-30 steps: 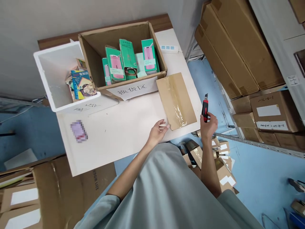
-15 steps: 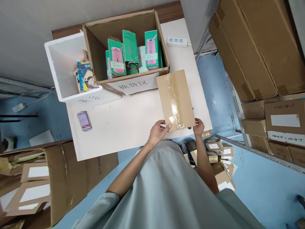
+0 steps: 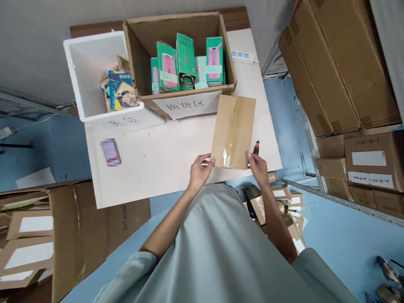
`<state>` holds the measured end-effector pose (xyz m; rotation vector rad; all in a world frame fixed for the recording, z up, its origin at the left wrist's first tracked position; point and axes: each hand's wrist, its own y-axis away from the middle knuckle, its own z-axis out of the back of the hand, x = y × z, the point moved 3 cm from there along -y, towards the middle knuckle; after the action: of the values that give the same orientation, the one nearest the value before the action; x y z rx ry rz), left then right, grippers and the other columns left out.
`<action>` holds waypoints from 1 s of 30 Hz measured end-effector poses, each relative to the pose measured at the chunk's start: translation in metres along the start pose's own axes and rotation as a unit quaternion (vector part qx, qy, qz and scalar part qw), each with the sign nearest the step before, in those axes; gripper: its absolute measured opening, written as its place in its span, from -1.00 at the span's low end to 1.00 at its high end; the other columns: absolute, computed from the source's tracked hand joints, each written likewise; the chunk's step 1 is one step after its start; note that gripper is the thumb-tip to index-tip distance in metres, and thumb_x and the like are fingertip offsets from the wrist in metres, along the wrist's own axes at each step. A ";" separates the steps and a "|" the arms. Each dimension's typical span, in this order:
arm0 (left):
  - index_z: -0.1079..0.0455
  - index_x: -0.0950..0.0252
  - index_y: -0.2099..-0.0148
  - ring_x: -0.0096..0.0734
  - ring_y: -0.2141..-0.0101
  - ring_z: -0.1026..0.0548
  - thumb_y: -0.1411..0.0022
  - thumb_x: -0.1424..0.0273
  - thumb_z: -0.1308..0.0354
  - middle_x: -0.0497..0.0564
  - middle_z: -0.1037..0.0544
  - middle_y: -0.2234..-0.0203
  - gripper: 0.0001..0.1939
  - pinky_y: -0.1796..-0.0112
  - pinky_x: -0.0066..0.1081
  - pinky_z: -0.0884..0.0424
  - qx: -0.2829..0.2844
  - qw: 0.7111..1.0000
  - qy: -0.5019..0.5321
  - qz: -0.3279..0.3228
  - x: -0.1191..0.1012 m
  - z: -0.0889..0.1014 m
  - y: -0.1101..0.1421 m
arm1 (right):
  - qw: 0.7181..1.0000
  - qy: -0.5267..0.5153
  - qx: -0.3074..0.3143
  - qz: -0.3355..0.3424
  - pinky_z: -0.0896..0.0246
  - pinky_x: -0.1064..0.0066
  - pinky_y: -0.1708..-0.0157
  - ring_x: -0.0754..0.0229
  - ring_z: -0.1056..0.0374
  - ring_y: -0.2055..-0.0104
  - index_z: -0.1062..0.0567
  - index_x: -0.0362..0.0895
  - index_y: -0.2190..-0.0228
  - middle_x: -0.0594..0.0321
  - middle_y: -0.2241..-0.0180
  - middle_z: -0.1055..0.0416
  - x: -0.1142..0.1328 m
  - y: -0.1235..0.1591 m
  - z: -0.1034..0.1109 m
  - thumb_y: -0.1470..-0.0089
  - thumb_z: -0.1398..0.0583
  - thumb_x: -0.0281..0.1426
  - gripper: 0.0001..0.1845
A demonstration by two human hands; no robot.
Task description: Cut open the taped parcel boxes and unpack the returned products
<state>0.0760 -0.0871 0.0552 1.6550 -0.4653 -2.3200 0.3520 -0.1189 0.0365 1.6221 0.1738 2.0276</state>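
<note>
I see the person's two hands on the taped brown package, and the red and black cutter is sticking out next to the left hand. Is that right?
Not quite: the cutter sticks out next to the right hand, not the left hand. The head view shows it. Both hands are indeed on the taped brown package.

The carton [image 3: 220,134] is matt brown cardboard, its tape [image 3: 232,134] clear, glossy plastic. The worktop [image 3: 170,147] looks smooth, the bin [image 3: 90,59] foam-like, the shirt [image 3: 221,244] soft matt cloth, the strip [image 3: 94,29] behind wood-grained.
</note>
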 end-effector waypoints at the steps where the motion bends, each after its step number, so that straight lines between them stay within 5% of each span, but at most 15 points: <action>1: -0.64 0.22 -0.17 -0.19 0.05 -0.70 -0.43 0.08 -0.28 0.17 -0.66 -0.18 -0.57 0.06 -0.23 -0.67 -0.011 1.000 -0.001 -0.009 0.003 0.015 0.001 | 1.000 -0.002 0.010 -0.008 -0.72 0.16 0.23 -0.06 -0.67 0.12 -0.69 -0.09 0.07 0.05 0.06 -0.71 -0.001 0.012 -0.015 -0.17 -0.29 0.41 -0.17; 9: -0.67 0.23 -0.13 -0.07 -0.02 -0.65 -0.25 0.06 -0.36 0.18 -0.68 -0.18 -0.50 0.03 -0.18 -0.64 -0.070 0.997 -0.019 0.014 0.065 0.167 0.021 | 0.990 0.030 0.124 -0.060 -0.72 0.15 0.29 -0.09 -0.69 0.06 -0.47 0.03 0.16 0.08 0.06 -0.68 -0.001 0.114 -0.165 -0.12 -0.41 0.32 -0.33; 13: -0.66 0.26 -0.14 0.02 -0.12 -0.65 -0.24 0.10 -0.41 0.21 -0.69 -0.19 -0.49 -0.13 -0.09 -0.62 -0.092 0.995 -0.003 0.036 0.099 0.248 0.027 | 0.977 0.086 0.191 -0.046 -0.70 0.08 0.09 -0.08 -0.69 0.03 -0.49 0.03 0.16 0.12 0.09 -0.71 0.001 0.153 -0.251 -0.18 -0.42 0.24 -0.41; 16: -0.60 0.28 -0.23 0.01 -0.20 -0.61 -0.23 0.18 -0.48 0.25 -0.60 -0.33 -0.43 -0.24 -0.05 -0.60 -0.149 0.988 0.027 0.042 0.119 0.298 0.028 | 0.951 0.110 0.290 -0.001 -0.62 0.08 -0.09 -0.04 -0.70 0.02 -0.61 0.02 0.13 0.16 0.09 -0.74 0.004 0.164 -0.294 -0.22 -0.43 0.19 -0.47; 19: -0.49 0.31 -0.34 -0.04 -0.23 -0.60 -0.37 0.18 -0.40 0.30 -0.51 -0.43 -0.41 -0.27 0.01 -0.60 -0.199 0.975 0.081 0.050 0.143 0.331 0.033 | 0.943 0.132 0.305 0.034 -0.58 0.05 -0.15 -0.05 -0.70 0.02 -0.68 0.03 0.10 0.16 0.09 -0.76 0.001 0.143 -0.280 -0.22 -0.42 0.17 -0.49; 22: -0.50 0.34 -0.29 -0.03 -0.18 -0.65 -0.44 0.11 -0.29 0.33 -0.64 -0.27 -0.46 -0.25 0.04 -0.61 -0.181 0.975 0.102 0.075 0.173 0.341 0.045 | 0.978 0.185 0.097 0.025 -0.59 -0.07 -0.14 -0.11 -0.67 0.04 -0.64 -0.04 -0.03 0.02 0.10 -0.75 -0.002 0.096 -0.214 -0.15 -0.43 0.15 -0.36; 24: -0.55 0.32 -0.21 0.02 -0.16 -0.67 -0.34 0.04 -0.35 0.32 -0.70 -0.17 -0.44 -0.25 0.04 -0.60 -0.131 0.981 0.095 0.108 0.194 0.333 0.057 | 0.981 0.194 -0.009 0.022 -0.57 -0.12 -0.18 -0.16 -0.65 -0.07 -0.53 -0.14 -0.26 -0.18 -0.11 -0.68 -0.001 0.067 -0.172 -0.08 -0.46 0.09 -0.12; 27: -0.58 0.26 -0.17 0.09 -0.12 -0.68 -0.12 0.04 -0.47 0.31 -0.69 -0.22 -0.35 -0.20 0.06 -0.61 -0.029 0.987 0.073 0.140 0.217 0.307 0.073 | 0.987 0.155 -0.004 0.038 -0.51 -0.11 -0.27 -0.16 -0.55 -0.30 -0.28 -0.15 -0.50 -0.30 -0.38 -0.48 0.004 0.036 -0.150 -0.04 -0.46 -0.07 0.12; 30: -0.55 0.24 -0.28 0.12 -0.13 -0.68 0.01 0.07 -0.53 0.30 -0.64 -0.30 -0.18 -0.15 0.07 -0.64 0.043 0.988 0.070 0.135 0.224 0.279 0.083 | 0.988 0.131 0.059 0.057 -0.40 -0.09 -0.38 -0.10 -0.48 -0.38 -0.35 -0.09 -0.45 -0.20 -0.44 -0.43 0.009 0.024 -0.165 -0.04 -0.42 -0.14 0.00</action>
<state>-0.2586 -0.2182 -0.0207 1.6629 -0.7194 -2.0022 0.1884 -0.0979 0.0095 1.4584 0.3066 2.3557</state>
